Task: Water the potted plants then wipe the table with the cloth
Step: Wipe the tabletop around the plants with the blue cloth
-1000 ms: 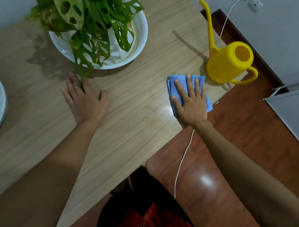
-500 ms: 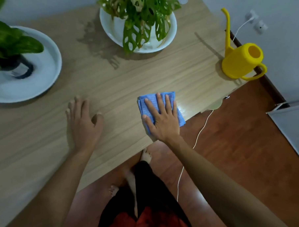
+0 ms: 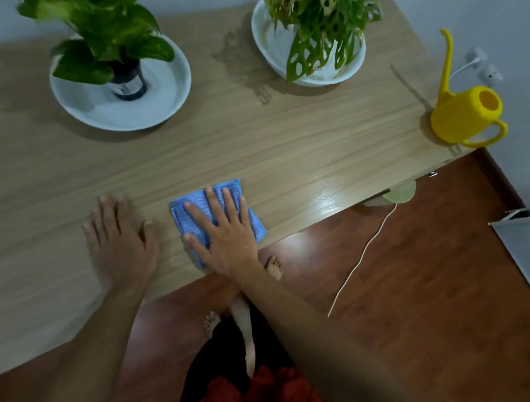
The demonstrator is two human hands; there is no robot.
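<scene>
A folded blue cloth (image 3: 197, 210) lies near the front edge of the wooden table (image 3: 285, 145). My right hand (image 3: 225, 233) presses flat on the cloth with its fingers spread. My left hand (image 3: 119, 240) rests flat on the bare table just left of the cloth, holding nothing. At the back stand two potted plants: a dark pot in a white dish (image 3: 150, 105) at the left, and a holey-leaved plant in a white bowl (image 3: 269, 51) at the right. A yellow watering can (image 3: 463, 116) stands on the table's right end.
A wet patch (image 3: 236, 59) darkens the table between the two plants. A white cable (image 3: 360, 257) hangs from the table edge to the red-brown floor. Wall sockets (image 3: 482, 66) sit behind the can. My legs and bare feet show below the table edge.
My right hand has slid the cloth leftwards along the front edge, away from the watering can and close to my left hand. The view has swung left, revealing the left plant.
</scene>
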